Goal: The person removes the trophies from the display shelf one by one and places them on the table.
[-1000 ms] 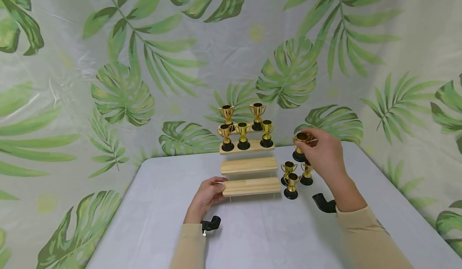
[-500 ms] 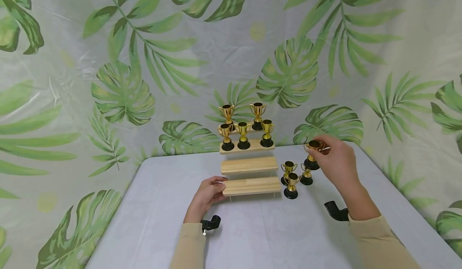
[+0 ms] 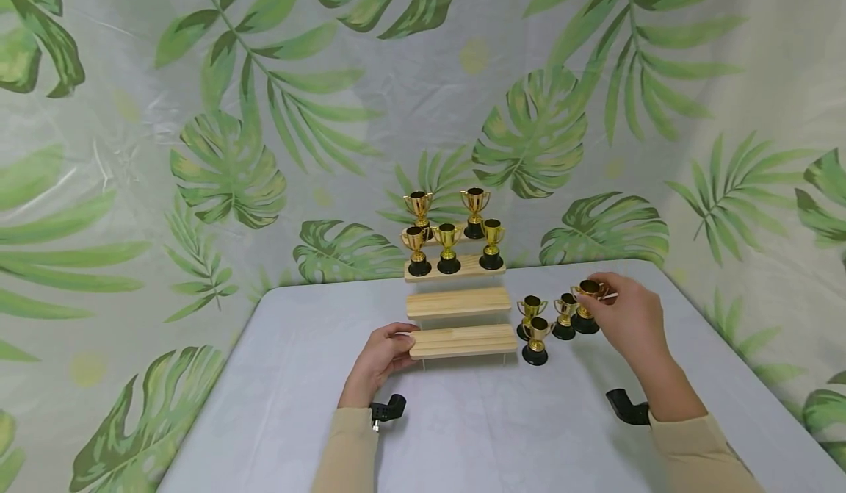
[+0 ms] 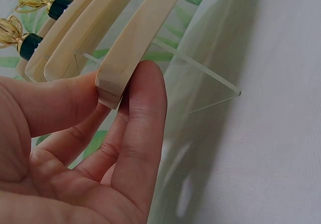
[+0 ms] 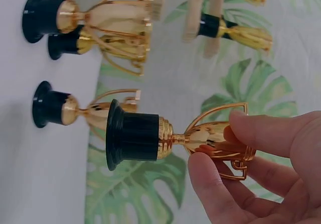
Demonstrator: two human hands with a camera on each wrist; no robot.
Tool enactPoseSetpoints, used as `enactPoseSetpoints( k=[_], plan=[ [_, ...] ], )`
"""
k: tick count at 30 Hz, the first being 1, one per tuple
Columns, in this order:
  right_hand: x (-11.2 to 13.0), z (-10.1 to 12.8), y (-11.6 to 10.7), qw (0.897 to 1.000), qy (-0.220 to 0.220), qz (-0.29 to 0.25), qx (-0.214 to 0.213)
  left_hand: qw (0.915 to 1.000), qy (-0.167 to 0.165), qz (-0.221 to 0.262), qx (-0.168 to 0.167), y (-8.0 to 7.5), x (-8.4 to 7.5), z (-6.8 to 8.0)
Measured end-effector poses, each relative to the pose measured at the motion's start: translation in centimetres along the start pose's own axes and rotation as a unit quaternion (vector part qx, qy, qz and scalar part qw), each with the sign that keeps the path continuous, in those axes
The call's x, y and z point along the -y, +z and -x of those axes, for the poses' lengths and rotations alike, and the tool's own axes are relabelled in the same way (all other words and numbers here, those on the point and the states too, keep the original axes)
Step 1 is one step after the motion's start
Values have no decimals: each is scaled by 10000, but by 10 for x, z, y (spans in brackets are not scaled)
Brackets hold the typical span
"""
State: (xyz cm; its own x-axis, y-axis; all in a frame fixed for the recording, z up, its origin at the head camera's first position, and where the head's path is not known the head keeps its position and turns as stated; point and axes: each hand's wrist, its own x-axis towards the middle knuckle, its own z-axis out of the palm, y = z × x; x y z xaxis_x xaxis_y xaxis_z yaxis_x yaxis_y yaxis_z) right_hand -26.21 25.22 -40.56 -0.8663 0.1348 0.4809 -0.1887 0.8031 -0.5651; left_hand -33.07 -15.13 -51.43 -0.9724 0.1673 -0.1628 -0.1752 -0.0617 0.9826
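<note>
My left hand (image 3: 383, 355) pinches the left end of the lowest wooden shelf (image 3: 465, 341) of a tiered display stand. In the left wrist view, thumb and fingers press that shelf's end (image 4: 131, 50) from both sides. My right hand (image 3: 633, 317) holds a small gold trophy (image 3: 585, 322) with a black base, to the right of the stand. It grips the cup part, as the right wrist view shows, and the trophy's base (image 5: 143, 136) is free of the fingers. Whether that base touches the table cannot be told. Beside it stand three similar trophies, one of them (image 3: 535, 352) nearest the front.
On the stand's upper two shelves several trophies (image 3: 447, 247) stand upright. The third shelf (image 3: 458, 303) and the lowest one bear nothing. A pale cloth covers the table (image 3: 297, 375), and a leaf-patterned curtain (image 3: 370, 111) hangs behind it.
My right hand has moved the held trophy rightward and down, from above the standing trophies to beside them. The left hand keeps its grip on the lowest shelf.
</note>
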Motion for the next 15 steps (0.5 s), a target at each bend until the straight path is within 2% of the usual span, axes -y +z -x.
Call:
enactPoseSetpoints(
  k=[8,15],
  plan=[
    [-16,6,14,9999,-28,71,108,10000,-13,72,28,1,-2,1],
    [-30,11,29,9993,175,120,323,10000,-30,60,27,1,-2,1]
  ],
)
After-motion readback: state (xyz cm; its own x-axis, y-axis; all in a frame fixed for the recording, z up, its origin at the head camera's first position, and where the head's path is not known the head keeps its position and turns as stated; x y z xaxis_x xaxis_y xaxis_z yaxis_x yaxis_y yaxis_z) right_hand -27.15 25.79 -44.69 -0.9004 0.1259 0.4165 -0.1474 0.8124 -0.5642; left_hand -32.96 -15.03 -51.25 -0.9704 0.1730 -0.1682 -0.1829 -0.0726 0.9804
